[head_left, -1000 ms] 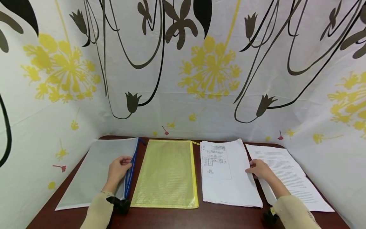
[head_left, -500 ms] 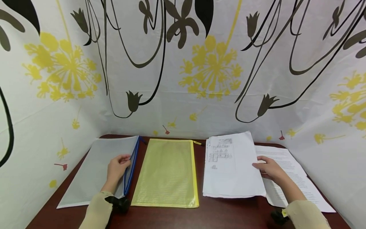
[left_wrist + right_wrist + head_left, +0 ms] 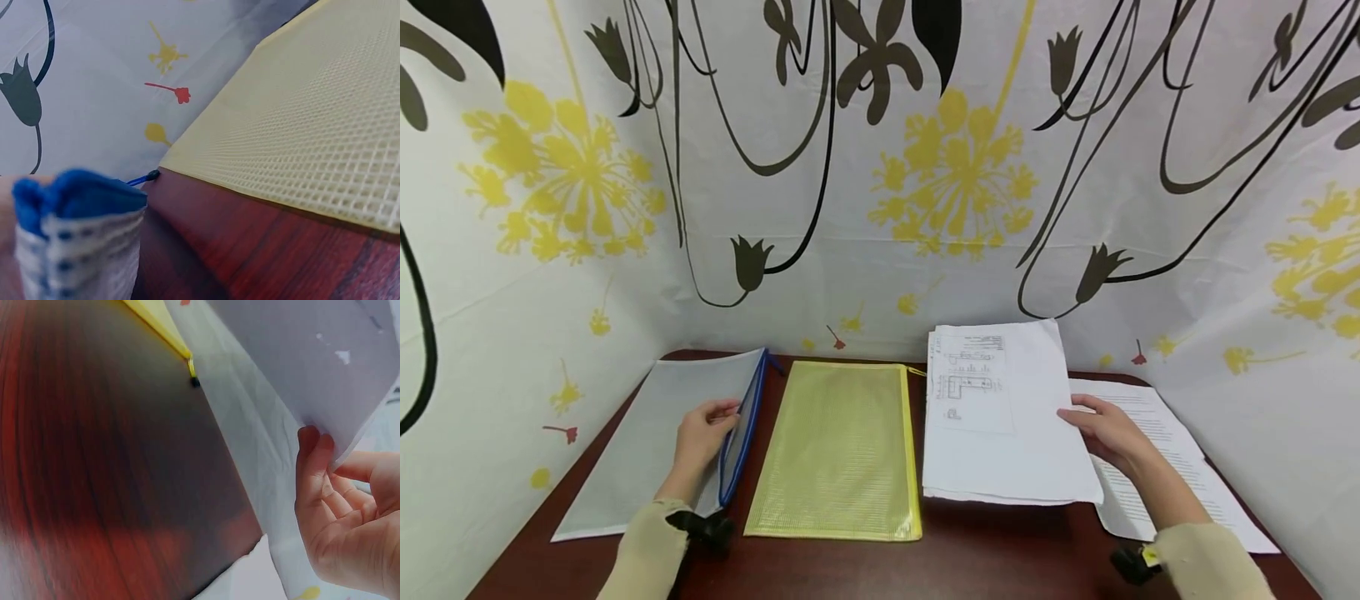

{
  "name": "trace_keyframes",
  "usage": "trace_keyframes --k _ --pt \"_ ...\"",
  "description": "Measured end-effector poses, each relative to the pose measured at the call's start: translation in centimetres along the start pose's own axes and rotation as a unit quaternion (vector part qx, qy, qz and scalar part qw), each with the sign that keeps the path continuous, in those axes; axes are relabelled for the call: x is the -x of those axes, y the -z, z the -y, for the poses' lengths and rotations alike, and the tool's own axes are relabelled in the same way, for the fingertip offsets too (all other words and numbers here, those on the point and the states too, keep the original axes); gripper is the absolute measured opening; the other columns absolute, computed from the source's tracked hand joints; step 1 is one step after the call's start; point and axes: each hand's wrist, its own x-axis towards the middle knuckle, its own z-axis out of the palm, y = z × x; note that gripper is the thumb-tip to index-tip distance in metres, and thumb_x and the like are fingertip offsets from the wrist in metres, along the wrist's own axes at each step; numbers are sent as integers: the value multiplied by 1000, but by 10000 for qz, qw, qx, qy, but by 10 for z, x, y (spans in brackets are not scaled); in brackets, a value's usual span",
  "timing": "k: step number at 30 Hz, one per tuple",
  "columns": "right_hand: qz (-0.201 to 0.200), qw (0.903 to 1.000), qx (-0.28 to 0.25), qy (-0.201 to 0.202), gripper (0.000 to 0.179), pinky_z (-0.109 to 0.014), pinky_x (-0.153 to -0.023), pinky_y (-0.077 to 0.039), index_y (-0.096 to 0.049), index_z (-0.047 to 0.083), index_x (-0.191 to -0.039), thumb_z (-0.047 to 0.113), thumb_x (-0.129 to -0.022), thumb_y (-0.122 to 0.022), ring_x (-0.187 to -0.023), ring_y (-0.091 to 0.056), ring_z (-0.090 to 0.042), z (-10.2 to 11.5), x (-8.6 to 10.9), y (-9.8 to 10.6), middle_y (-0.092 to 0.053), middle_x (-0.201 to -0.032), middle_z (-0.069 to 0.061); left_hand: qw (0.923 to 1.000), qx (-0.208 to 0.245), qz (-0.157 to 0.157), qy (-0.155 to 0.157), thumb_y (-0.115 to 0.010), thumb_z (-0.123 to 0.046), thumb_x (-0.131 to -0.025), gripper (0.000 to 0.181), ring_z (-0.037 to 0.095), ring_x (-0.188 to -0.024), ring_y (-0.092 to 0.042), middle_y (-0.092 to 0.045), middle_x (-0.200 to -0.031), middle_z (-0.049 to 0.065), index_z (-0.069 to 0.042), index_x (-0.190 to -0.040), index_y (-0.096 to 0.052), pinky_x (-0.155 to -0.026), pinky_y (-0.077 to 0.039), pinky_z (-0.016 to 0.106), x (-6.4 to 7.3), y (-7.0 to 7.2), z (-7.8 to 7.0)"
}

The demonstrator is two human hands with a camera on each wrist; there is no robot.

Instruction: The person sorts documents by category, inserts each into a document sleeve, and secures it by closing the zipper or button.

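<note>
At the left, my left hand (image 3: 700,442) pinches the open edge of a translucent zip file pouch (image 3: 640,442) with a blue zipper border. That edge is lifted and gapes apart; the left wrist view shows the blue rim (image 3: 87,194) up close. My right hand (image 3: 1108,429) grips a stack of paper sheets (image 3: 1000,450) by its right edge, thumb on top and fingers beneath. The top sheet bears a line drawing and some text. In the right wrist view the sheets (image 3: 325,362) hang above the table, held between thumb and fingers.
Between the hands lies a yellow mesh zip pouch (image 3: 838,450), flat on the dark wooden table (image 3: 850,575). More printed sheets (image 3: 1180,475) lie at the right, partly under my right forearm. A patterned cloth (image 3: 850,208) hangs behind the table and along both sides.
My right hand has lifted the paper stack off the table, up and slightly away from me. The left hand has raised the blue-edged pouch's opening, which gapes wider.
</note>
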Motion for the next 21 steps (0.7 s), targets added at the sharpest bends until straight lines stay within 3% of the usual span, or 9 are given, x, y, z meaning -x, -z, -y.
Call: trace_keyframes --k 4,9,14,17,21 --pt "124 9999 -25 84 62 -26 -72 -59 -26 -8 -146 20 -100 -58 -80 -68 -2 10 -4 -16 -69 -88 12 10000 42 72 31 -66 -12 -93 31 13 -91 -69 -72 -114 22 1 -120 -69 -71 -49 14 1 4 -2" --pt "353 9988 -68 319 40 -29 -73 -59 -46 -2 -131 18 -99 -60 -81 -68 -6 15 -15 -39 -69 -90 10 9998 76 150 71 -66 -12 -93 31 -1 -84 -63 -71 -114 22 1 -121 -68 -71 -47 11 1 8 -4" --pt "442 9979 84 462 40 -29 -72 -58 -49 -3 -130 18 -98 -61 -81 -67 -6 18 -27 -64 -68 -90 10 9997 121 211 -31 -67 -10 -93 32 -4 -84 -62 -71 -115 23 3 -121 -68 -71 -47 10 1 8 -5" --pt "546 9972 77 513 39 -29 -72 -58 -49 -4 -129 17 -98 -61 -81 -67 -7 20 -32 -77 -68 -90 9 9996 131 230 -93 -67 -9 -92 31 2 -88 -66 -71 -116 23 3 -122 -68 -71 -48 10 1 8 -5" --pt "688 9960 4 566 39 -29 -73 -58 -49 -6 -129 14 -98 -60 -81 -67 -7 22 -39 -94 -69 -90 8 9996 103 250 -94 -66 -9 -93 32 23 -101 -70 -70 -118 24 2 -123 -68 -72 -47 10 4 8 -8"
